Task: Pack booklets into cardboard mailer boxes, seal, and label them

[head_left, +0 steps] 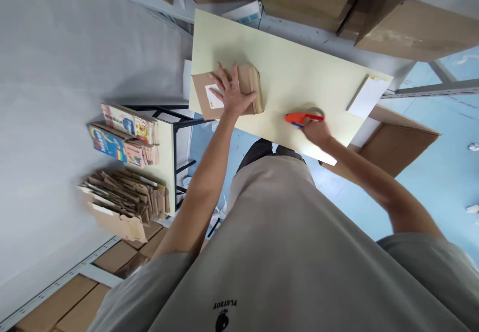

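Observation:
My left hand (pixel 232 94) lies with spread fingers on top of a small brown cardboard box (pixel 245 75) at the left part of the pale table (pixel 292 68). A white label (pixel 212 97) shows on the box, partly under my fingers. To the right, my right hand (pixel 315 130) is closed around a red tape dispenser (pixel 297 117) with a blue part, low over the table's near side. A roll of tape (pixel 316 111) shows at its far side. The box and the dispenser are apart.
A white flat pad (pixel 368 96) lies at the table's right end. Large cartons (pixel 422 28) stand on a shelf beyond the table. An open carton (pixel 392 145) is at the lower right. Folded cardboard (pixel 123 197) is stacked on a side table at the left.

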The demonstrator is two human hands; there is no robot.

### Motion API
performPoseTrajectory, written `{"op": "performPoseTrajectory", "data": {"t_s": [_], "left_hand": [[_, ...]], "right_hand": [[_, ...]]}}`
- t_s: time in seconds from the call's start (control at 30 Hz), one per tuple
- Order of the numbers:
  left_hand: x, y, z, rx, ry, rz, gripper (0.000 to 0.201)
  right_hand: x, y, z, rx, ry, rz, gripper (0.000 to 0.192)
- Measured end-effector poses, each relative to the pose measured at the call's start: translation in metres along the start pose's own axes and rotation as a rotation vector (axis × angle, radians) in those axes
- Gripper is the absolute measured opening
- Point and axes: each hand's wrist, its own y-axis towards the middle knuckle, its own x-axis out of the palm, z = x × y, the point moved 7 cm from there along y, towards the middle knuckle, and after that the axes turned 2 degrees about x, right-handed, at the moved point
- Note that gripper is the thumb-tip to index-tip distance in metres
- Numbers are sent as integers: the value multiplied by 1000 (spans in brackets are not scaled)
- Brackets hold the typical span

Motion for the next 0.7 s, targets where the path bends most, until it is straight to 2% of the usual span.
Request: {"op": "performPoseTrajectory", "data": {"t_s": [0.03, 0.07, 0.13, 0.2, 0.3, 0.4, 0.5, 0.6, 0.7], "left_hand": [[-1, 0, 0, 5, 6, -9, 120], [-2, -1, 0, 5, 6, -13, 121], [0, -1, 0, -2, -6, -27, 121], [4, -1, 0, -9, -20, -48, 123], [5, -1, 2, -8, -41, -20, 121], [0, -3, 6, -4, -70, 30, 102], [-3, -7, 8, -29, 0, -25, 83], [-6, -11, 8, -33, 79, -93, 84], [-14, -14, 5, -26, 18, -66, 83]], "right_hand": [[2, -10, 32, 91, -55, -53, 58], [-2, -17, 52, 120, -85, -61, 61], [-16, -24, 68, 114, -131, -43, 65], [-32, -23, 59, 62, -154, -10, 65], [-46, -16, 28, -3, -151, 10, 65], [-47, -12, 8, -47, -107, 67, 69], [-46, -14, -1, -90, -47, 159, 77], [-45, -22, -5, -107, -8, 216, 88], [-47, -32, -13, -108, -5, 236, 91]]}}
